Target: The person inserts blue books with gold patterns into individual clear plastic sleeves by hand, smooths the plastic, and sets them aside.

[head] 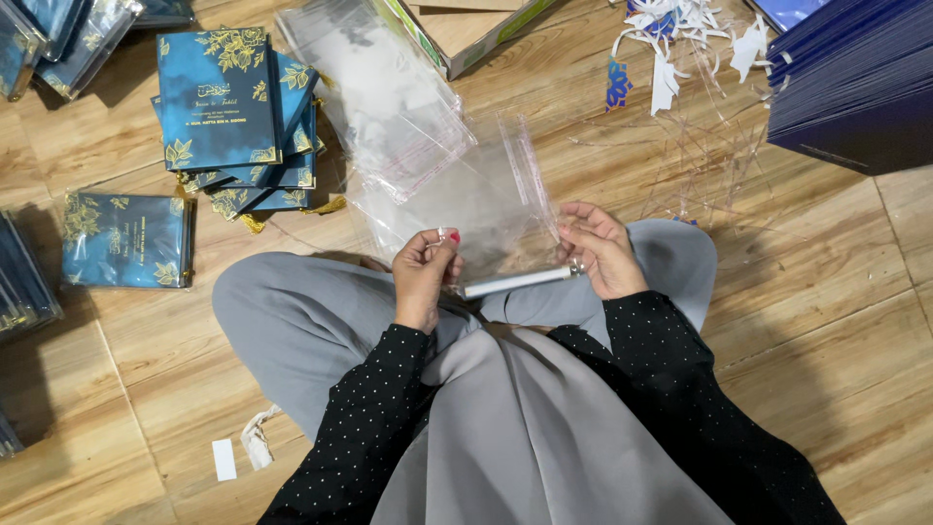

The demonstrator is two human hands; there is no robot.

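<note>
Seen from above, seated cross-legged on a wooden floor (pixel 855 321), grey trousers, black dotted sleeves. Left hand (pixel 425 272) pinching the near corner of a clear plastic sleeve (pixel 476 209), fingers (pixel 437 241) closed tight on the film. Right hand (pixel 600 251) gripping the sleeve's other edge, fingers curled shut around it. Sleeve stretched between both hands above the lap, with a slim silver pen-like stick (pixel 515 282) lying just under it. Loose stack of more clear sleeves (pixel 389 97) just beyond. Pile of teal and gold booklets (pixel 228 112) to the left, well apart. Likely risks: thin film tearing or creasing under uneven pull; adhesive flap sticking to itself; stick rolling off the lap; static dragging neighbouring sleeves along.
</note>
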